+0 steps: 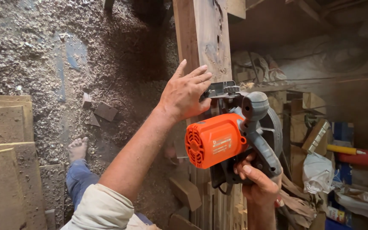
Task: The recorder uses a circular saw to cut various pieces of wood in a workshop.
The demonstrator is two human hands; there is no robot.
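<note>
My right hand (258, 181) grips the grey handle of an orange and grey circular saw (228, 138), which sits on a long wooden plank (203, 38) running away from me. My left hand (186, 93) lies flat on the plank just beside the saw's metal base plate (222, 90), fingers spread and pointing up the board. The saw's blade is hidden behind its body and guard.
Sawdust and shavings cover the floor (30, 47). Small wood offcuts (103, 111) lie near my bare foot (77, 149). Cut boards (5, 145) are stacked at the left. Clutter, scrap wood and a red pipe (363, 158) crowd the right side.
</note>
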